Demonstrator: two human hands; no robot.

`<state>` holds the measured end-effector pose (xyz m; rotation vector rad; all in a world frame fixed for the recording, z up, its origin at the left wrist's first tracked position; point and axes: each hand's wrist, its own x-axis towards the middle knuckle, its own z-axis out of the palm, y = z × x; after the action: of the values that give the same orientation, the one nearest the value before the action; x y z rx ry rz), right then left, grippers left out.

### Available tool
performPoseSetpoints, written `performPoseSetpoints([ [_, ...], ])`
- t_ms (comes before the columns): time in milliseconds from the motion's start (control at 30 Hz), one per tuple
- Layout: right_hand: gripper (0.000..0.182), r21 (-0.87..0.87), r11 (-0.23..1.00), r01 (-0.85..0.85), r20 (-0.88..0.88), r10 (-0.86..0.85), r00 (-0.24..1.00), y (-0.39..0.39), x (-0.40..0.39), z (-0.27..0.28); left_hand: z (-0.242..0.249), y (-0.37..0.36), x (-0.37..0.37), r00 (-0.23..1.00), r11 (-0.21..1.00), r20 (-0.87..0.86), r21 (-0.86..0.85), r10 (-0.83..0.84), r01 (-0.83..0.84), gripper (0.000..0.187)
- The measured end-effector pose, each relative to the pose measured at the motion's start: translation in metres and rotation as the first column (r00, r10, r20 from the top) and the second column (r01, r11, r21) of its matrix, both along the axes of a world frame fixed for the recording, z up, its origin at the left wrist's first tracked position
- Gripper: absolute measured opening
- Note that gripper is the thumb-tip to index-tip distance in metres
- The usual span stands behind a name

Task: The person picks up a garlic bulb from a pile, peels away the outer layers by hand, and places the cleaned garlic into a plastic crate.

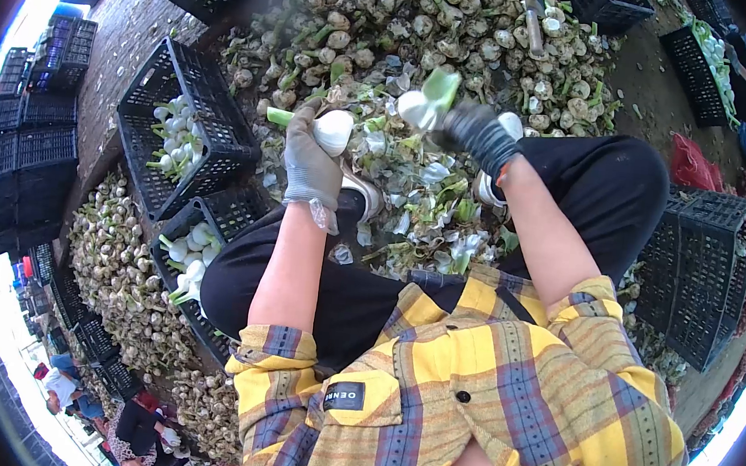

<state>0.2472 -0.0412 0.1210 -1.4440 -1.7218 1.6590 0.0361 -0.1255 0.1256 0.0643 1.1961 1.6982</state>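
Note:
My left hand [313, 157], in a grey glove, is closed around a white garlic bulb [334, 132] whose short green stem [279, 116] sticks out to the left. My right hand [475, 134], in a dark striped glove, is a little blurred. Its fingers are closed at a white-and-green strip of garlic peel [430, 103]; whether they also hold a tool is hidden. Something white [511, 124] shows just behind this hand. Beneath both hands, loose garlic peelings [421, 193] cover the ground between my shoes.
Unpeeled garlic [410, 14] is heaped in front, with a knife-like tool [533, 21] on it. Black crates [145, 146] holding white bulbs stand left; another crate [693, 75] is far right. Stacked crates [694, 261] stand beside my right leg. Other people [138, 439] sit at lower left.

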Motion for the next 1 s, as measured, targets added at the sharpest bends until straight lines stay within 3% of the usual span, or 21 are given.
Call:
performPoseSetpoints([
  [33, 0.050, 0.204, 0.952, -0.227, 0.375, 0.138, 0.917, 0.001, 0.002, -0.018, -0.008, 0.002, -0.004, 0.999, 0.998, -0.052, 0.058, -0.001, 0.004, 0.029],
  [67, 0.061, 0.614, 0.731, -0.299, 0.563, -0.139, 0.815, -0.011, 0.004, -0.063, -0.003, 0.002, -0.002, 0.994, 1.000, -0.111, 0.016, -0.019, 0.021, 0.030],
  [133, 0.059, 0.667, 0.696, -0.266, 0.453, -0.095, 0.886, -0.021, -0.012, -0.042, 0.015, 0.001, 0.008, 0.973, 0.996, -0.222, -0.074, -0.064, 0.049, 0.034],
  [200, 0.054, 0.200, 0.960, -0.196, 0.069, 0.186, 0.980, -0.015, -0.028, -0.025, 0.020, -0.002, 0.014, 0.946, 0.983, -0.269, -0.017, -0.182, 0.184, 0.039],
  [233, 0.047, -0.047, 0.984, -0.169, -0.198, 0.157, 0.968, -0.020, -0.031, -0.013, 0.021, -0.001, 0.016, 0.943, 0.976, -0.260, 0.014, -0.208, 0.219, 0.039],
  [267, 0.040, -0.342, 0.926, -0.158, -0.435, -0.008, 0.900, -0.024, -0.036, 0.006, 0.022, 0.000, 0.018, 0.939, 0.966, -0.252, 0.047, -0.236, 0.256, 0.040],
  [300, 0.034, -0.588, 0.790, -0.175, -0.529, -0.211, 0.822, -0.029, -0.041, 0.025, 0.023, -0.001, 0.018, 0.931, 0.951, -0.232, 0.061, -0.281, 0.302, 0.040],
  [333, 0.031, -0.697, 0.674, -0.245, -0.581, -0.331, 0.743, -0.030, -0.045, 0.025, 0.020, 0.001, 0.019, 0.923, 0.950, -0.258, 0.053, -0.286, 0.309, 0.040],
  [400, 0.028, -0.599, 0.779, -0.186, -0.582, -0.264, 0.769, -0.034, -0.050, 0.014, 0.006, 0.001, 0.018, 0.906, 0.949, -0.309, 0.030, -0.289, 0.313, 0.041],
  [433, 0.026, -0.543, 0.825, -0.157, -0.577, -0.230, 0.784, -0.035, -0.051, 0.009, -0.002, -0.001, 0.016, 0.865, 0.950, -0.398, -0.066, -0.306, 0.305, 0.045],
  [533, 0.024, -0.575, 0.810, -0.119, -0.589, -0.308, 0.747, -0.037, -0.047, 0.006, 0.006, -0.004, 0.023, 0.853, 0.953, -0.426, -0.176, -0.301, 0.248, 0.048],
  [767, 0.022, -0.594, 0.796, -0.118, -0.621, -0.361, 0.696, -0.038, -0.043, -0.002, 0.008, -0.001, 0.026, 0.938, 0.984, -0.297, -0.084, -0.176, 0.159, 0.034],
  [867, 0.025, -0.235, 0.972, -0.013, -0.453, -0.098, 0.886, -0.030, -0.038, -0.020, 0.011, -0.002, 0.027, 0.921, 0.984, -0.346, -0.072, -0.177, 0.162, 0.031],
  [900, 0.026, -0.441, 0.897, -0.025, -0.486, -0.215, 0.847, -0.030, -0.037, -0.013, 0.012, -0.001, 0.027, 0.915, 0.986, -0.365, -0.063, -0.169, 0.157, 0.031],
  [967, 0.027, -0.780, 0.619, -0.097, -0.457, -0.456, 0.764, -0.035, -0.035, 0.007, 0.013, -0.002, 0.029, 0.903, 0.988, -0.400, -0.052, -0.156, 0.148, 0.030],
  [1000, 0.026, -0.760, 0.640, -0.109, -0.471, -0.429, 0.771, -0.039, -0.039, 0.007, 0.012, -0.003, 0.031, 0.869, 0.987, -0.471, -0.040, -0.154, 0.153, 0.030],
])
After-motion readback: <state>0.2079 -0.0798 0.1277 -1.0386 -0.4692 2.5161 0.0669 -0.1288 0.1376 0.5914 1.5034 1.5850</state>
